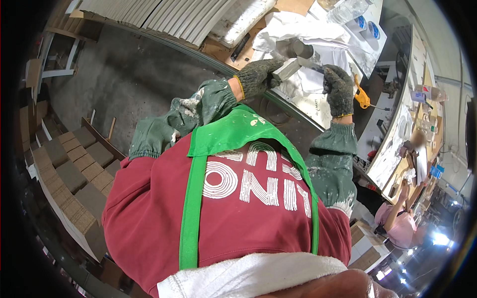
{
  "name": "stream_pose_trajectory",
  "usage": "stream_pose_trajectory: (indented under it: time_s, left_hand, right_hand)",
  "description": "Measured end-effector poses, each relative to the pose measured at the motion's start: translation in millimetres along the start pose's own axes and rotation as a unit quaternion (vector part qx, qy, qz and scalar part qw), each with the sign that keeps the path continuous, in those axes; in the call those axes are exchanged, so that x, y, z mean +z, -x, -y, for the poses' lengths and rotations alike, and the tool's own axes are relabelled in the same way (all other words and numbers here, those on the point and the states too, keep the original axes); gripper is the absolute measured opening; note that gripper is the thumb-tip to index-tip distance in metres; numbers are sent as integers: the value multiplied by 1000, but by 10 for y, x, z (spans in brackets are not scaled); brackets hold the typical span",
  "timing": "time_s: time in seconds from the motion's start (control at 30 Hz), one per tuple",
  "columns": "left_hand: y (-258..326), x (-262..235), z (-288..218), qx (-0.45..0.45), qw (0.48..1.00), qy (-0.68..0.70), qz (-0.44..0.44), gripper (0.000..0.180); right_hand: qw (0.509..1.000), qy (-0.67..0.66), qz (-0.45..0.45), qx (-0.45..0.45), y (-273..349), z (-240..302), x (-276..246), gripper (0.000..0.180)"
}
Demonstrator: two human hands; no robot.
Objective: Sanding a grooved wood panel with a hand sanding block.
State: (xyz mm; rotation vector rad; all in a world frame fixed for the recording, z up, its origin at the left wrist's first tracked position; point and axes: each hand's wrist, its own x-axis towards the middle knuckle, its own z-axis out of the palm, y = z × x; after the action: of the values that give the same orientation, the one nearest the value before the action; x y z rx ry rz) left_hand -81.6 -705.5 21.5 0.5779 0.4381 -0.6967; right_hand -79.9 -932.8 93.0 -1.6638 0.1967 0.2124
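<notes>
My left hand (257,78), in a dark knitted glove, grips a short pale grey block (286,70) above the workbench. My right hand (339,90), gloved alike, is closed on a thin, flat metal blade (309,64) that looks like a putty knife; its handle is hidden in the fist. The blade points left, its tip close to the block; I cannot tell if they touch. Just beyond sits a round grey container (301,49), against crumpled white sheeting (303,27). White paper (314,82) lies beneath the hands.
Grooved white panels (186,20) are stacked at the bench's far left. Clear plastic bottles (348,11) lie at the far right. A yellow tool with a thin tip (361,94) is right of my right hand. Brown and grey blocks (72,176) fill the left; a person in pink (400,228) works at right.
</notes>
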Motion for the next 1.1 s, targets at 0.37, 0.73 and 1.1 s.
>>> stream_pose_trajectory:
  time_s: [0.37, 0.73, 1.1]
  left_hand:
    - [51, -61, -9, -11, 1000, 0, 11, 18]
    - [98, -19, 5, 10, 1000, -27, -12, 15]
    - [131, 10, -49, -15, 1000, 5, -22, 20]
  right_hand:
    - [998, 43, 37, -13, 63, 46, 7, 14]
    - [1000, -7, 22, 5, 6, -44, -36, 14]
    - [996, 12, 65, 62, 187, 12, 141, 17]
